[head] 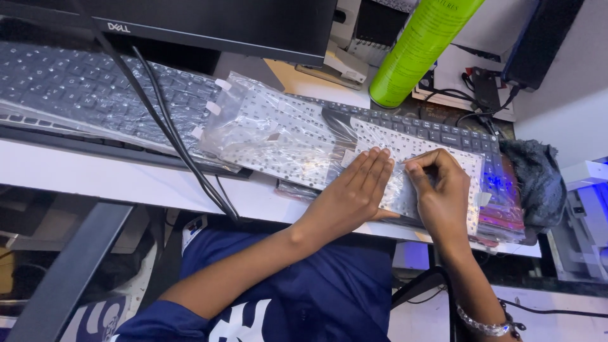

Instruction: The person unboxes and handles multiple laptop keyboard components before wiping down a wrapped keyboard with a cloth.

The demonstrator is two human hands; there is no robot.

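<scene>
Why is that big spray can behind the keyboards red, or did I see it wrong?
Not quite: the spray can is bright green, not red. The head view shows it behind the keyboards, beyond the wrapped keyboard that the left hand presses flat.

There is one view only, from a camera worn on the person's head, looking steeply down and a little forward over the white desk [126, 180]. It sits close: the left hand [354, 190] and right hand [443, 193] fill the middle, the person's lap shows at the bottom edge, and a monitor [209, 22] cuts across the top.
</scene>
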